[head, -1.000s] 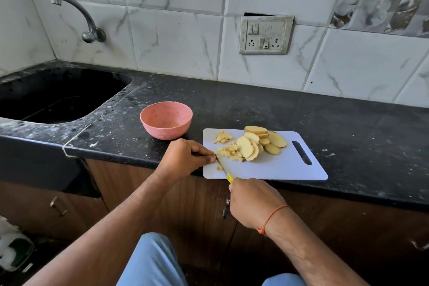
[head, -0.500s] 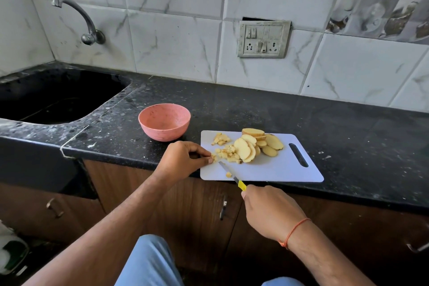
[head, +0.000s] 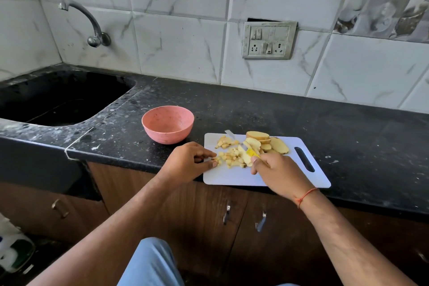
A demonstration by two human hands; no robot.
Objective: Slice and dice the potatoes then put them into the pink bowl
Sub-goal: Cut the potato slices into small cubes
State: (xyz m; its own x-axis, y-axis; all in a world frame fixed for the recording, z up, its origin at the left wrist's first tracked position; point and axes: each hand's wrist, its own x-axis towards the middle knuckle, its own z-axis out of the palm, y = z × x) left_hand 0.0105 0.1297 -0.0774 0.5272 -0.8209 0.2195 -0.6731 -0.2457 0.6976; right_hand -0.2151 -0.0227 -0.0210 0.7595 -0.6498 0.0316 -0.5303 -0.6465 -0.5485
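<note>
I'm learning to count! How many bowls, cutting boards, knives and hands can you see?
Pink bowl: 1
Cutting board: 1
Knife: 1
Hands: 2, left hand and right hand
Total: 5

Both forearms reach forward from the bottom of the view, bare to the elbow. The left hand [head: 190,161] lies knuckles up, fingers curled, thumb and forefinger tips pinched together at its right side. The right hand [head: 278,173] is closed in a grip round a yellow handle [head: 251,153], knuckles up, a thin orange thread [head: 305,196] round its wrist.
</note>
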